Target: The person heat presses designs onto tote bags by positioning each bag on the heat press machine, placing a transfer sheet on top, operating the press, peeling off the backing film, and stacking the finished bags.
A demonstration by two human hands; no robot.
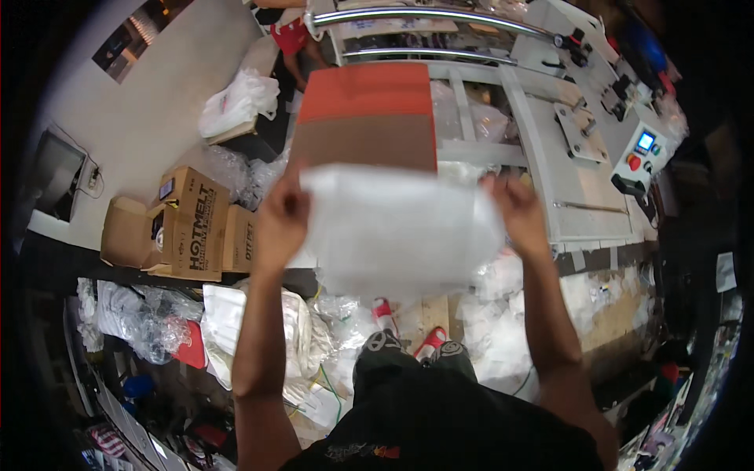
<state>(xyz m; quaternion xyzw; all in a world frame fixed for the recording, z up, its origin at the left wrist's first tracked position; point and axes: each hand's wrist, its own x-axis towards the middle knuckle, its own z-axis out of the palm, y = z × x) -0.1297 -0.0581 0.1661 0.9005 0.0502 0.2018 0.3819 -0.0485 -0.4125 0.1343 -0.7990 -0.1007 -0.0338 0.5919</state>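
Observation:
A white translucent sheet (pixel 397 228) hangs between my two hands, blurred by motion. Its upper left corner is pinched in my left hand (pixel 284 208), and its upper right corner in my right hand (pixel 514 208). Past the sheet lies a flat press bed (pixel 365 137), brown with an orange-red band along its far side; the sheet hides its near part. Whether the sheet touches the bed I cannot tell.
A pale machine frame (pixel 577 180) with a control box (pixel 640 157) stands at the right, and a metal bar (pixel 440 17) crosses the far side. Open cardboard boxes (pixel 196 228) sit at the left. White scraps (pixel 495 330) and clear plastic (pixel 141 310) litter the floor.

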